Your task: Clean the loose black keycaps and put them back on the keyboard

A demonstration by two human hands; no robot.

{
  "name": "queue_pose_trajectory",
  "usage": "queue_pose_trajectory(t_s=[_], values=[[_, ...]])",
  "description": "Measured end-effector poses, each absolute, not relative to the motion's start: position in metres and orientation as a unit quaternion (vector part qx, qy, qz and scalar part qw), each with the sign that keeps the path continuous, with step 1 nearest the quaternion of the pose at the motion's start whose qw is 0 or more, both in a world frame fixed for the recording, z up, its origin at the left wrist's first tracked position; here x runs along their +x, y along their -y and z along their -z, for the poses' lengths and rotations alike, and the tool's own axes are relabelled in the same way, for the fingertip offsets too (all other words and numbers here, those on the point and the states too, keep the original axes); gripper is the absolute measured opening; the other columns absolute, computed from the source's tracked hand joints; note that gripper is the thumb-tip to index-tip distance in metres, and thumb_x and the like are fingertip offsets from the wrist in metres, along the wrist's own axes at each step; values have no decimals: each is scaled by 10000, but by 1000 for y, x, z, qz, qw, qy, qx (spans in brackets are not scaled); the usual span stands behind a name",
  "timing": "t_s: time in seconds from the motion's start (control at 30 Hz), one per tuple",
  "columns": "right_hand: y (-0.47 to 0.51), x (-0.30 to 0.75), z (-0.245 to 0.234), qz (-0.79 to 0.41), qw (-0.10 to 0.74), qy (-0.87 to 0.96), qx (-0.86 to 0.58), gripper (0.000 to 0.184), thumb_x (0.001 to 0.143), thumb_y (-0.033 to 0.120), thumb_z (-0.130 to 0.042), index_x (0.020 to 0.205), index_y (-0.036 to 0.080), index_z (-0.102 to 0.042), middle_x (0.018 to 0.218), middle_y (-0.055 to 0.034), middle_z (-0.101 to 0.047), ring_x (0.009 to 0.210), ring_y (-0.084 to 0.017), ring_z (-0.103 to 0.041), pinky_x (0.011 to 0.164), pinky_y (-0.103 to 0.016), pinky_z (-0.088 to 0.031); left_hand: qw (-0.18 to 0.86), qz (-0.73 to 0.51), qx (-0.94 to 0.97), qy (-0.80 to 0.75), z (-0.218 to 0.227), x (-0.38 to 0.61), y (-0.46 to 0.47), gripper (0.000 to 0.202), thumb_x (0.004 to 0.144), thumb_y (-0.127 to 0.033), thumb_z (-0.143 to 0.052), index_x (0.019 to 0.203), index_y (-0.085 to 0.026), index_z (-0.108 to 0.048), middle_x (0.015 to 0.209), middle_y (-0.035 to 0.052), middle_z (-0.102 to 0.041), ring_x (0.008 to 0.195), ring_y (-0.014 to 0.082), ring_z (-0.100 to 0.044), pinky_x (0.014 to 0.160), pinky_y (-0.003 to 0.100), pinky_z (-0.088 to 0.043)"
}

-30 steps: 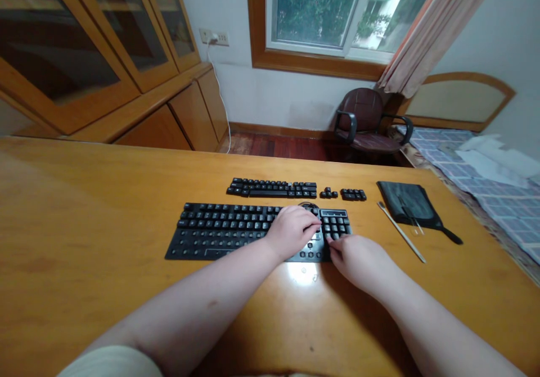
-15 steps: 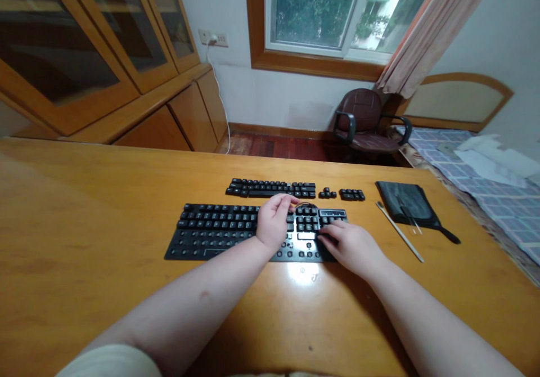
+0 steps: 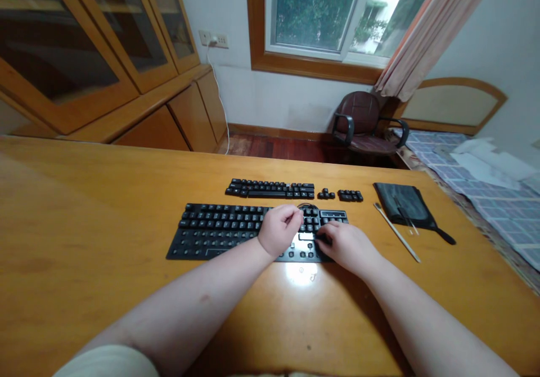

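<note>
A black keyboard (image 3: 223, 225) lies on the desk, its upper rows fitted with keycaps and its lower rows showing bare switches. Over its middle right, my left hand (image 3: 280, 229) is closed with the fingers curled in; whatever they may hold is hidden. My right hand (image 3: 346, 247) rests at the number pad side, fingers bent down and pressed together at the keys, their tips out of sight. Behind the keyboard lie loose keycaps in groups: a wide block (image 3: 270, 189), a small arrow cluster (image 3: 326, 194) and a short double row (image 3: 350, 196).
To the right on the wooden desk (image 3: 105, 214) are a black pouch (image 3: 405, 203) with a thin wire tool (image 3: 407, 219) on it and a slim brush (image 3: 396, 232). Beyond the desk stand an office chair (image 3: 360, 118), a bed (image 3: 442, 155) and a glass-door cabinet (image 3: 122, 84).
My left hand has come down and slightly toward me, its fingers curling in more tightly. My right hand's fingers have drawn closer together at the same side of the keyboard.
</note>
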State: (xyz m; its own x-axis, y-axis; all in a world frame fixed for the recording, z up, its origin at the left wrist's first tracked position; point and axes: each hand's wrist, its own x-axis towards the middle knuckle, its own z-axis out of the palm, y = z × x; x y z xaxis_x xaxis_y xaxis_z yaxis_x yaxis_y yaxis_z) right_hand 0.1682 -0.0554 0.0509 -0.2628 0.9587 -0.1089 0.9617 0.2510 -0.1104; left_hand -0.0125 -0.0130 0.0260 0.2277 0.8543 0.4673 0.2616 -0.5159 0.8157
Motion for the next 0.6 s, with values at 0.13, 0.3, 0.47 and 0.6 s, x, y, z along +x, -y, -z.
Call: queue_pose_trajectory(t_s=[0.13,0.3,0.47,0.6], values=[[53,181,-53,79,33,-770,632,178,770,305,-562,870,228,-687,849,-44,-689,726,-172,-636,610,-250,-421,254,-439,783,-360,-28,-13,13,292,864,-242,-445,614,-175,-578,610,16,-605,611,129,-565,617,250,-438],[48,209,-58,80,69,-735,670,140,735,304,-599,823,262,-700,808,-27,-698,719,-195,-639,607,-272,-418,162,-338,848,-374,-23,-6,11,205,862,-284,-487,804,-187,-658,839,52,-683,840,190,-608,800,339,-457],[49,214,-71,77,45,-734,673,136,765,297,-577,776,254,-705,788,-28,-694,717,-184,-632,627,-266,-428,86,-270,860,-424,-7,-1,10,382,803,-346,-594,1156,-202,-572,1238,108,-577,1172,268,-491,1039,483,-305],[36,203,-84,52,-44,-742,667,274,845,395,-482,829,222,-694,863,-53,-686,748,-175,-632,666,-261,-438,78,-264,860,-430,-5,-2,8,344,829,-338,-561,1134,-182,-575,1152,108,-621,1088,255,-545,1008,461,-343]])
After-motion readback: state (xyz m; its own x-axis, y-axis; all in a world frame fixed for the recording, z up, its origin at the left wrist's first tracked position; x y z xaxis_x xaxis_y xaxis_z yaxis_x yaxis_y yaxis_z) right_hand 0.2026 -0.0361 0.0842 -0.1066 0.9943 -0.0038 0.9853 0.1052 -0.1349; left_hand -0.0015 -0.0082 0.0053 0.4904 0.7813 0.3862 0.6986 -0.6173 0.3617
